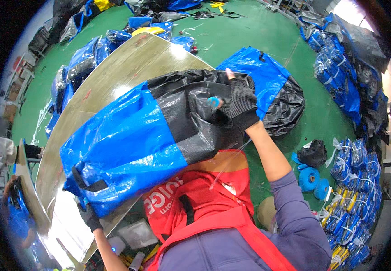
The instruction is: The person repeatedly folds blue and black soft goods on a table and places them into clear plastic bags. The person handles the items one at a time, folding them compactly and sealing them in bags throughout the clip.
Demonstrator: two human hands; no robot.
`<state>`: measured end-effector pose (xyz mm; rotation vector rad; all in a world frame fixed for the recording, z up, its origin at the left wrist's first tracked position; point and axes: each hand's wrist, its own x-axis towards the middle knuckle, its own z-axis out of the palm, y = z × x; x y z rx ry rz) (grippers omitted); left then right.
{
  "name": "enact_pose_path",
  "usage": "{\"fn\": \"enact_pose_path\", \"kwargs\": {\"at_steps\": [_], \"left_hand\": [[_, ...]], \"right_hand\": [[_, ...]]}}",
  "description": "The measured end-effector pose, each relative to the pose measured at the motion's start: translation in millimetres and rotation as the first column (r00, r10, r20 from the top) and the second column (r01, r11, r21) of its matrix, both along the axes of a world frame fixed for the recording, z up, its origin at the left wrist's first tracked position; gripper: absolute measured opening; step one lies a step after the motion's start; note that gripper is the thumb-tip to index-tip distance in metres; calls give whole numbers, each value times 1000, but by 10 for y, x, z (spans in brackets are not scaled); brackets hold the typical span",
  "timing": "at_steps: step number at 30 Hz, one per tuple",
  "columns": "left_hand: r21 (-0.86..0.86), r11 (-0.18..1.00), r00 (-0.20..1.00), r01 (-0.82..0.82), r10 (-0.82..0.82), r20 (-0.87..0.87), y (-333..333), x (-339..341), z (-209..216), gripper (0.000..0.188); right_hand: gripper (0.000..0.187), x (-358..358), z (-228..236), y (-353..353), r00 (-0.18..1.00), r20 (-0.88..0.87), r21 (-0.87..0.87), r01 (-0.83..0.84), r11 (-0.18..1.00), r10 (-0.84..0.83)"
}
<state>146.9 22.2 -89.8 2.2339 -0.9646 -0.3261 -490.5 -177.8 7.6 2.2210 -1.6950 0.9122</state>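
Note:
A large bag of shiny blue and black sheeting lies slantwise over the table in front of me, its blue part to the left and its black part to the right. A black webbing handle shows on its blue end. My left hand, in a black glove, pinches the bag's near left edge. On the black end my right hand, also gloved with bare fingertips, grips the sheeting; one fingertip points up. A small round blue piece shows at its thumb; I cannot tell what it is.
Another blue and black bag lies beyond my right hand. The wooden tabletop has curved-looking edges. Bundled blue packs and blue rolls stand on the green floor at right. Wrapped blue bags line the table's far left side.

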Motion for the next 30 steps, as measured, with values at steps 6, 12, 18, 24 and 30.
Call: {"fn": "enact_pose_path", "kwargs": {"at_steps": [6, 12, 18, 24, 30], "left_hand": [[-205, 831, 639, 517, -216, 738, -616, -866, 1119, 72], [546, 739, 444, 395, -674, 591, -1340, -1342, 787, 68], [695, 540, 511, 475, -812, 282, -1470, -1025, 640, 71], [214, 176, 102, 961, -943, 317, -2114, -2072, 1292, 56], [481, -46, -274, 875, -867, 416, -2331, -3046, 642, 60]], "right_hand": [[82, 437, -64, -110, 970, -243, 391, 76, 917, 24], [73, 348, 3, -172, 973, -227, 585, 93, 805, 53], [60, 591, 34, 72, 888, -105, 378, -381, 844, 448], [68, 716, 43, 340, 774, -202, 508, -441, 740, 600], [55, 370, -60, 889, 843, -161, 220, -477, 851, 514]]}}
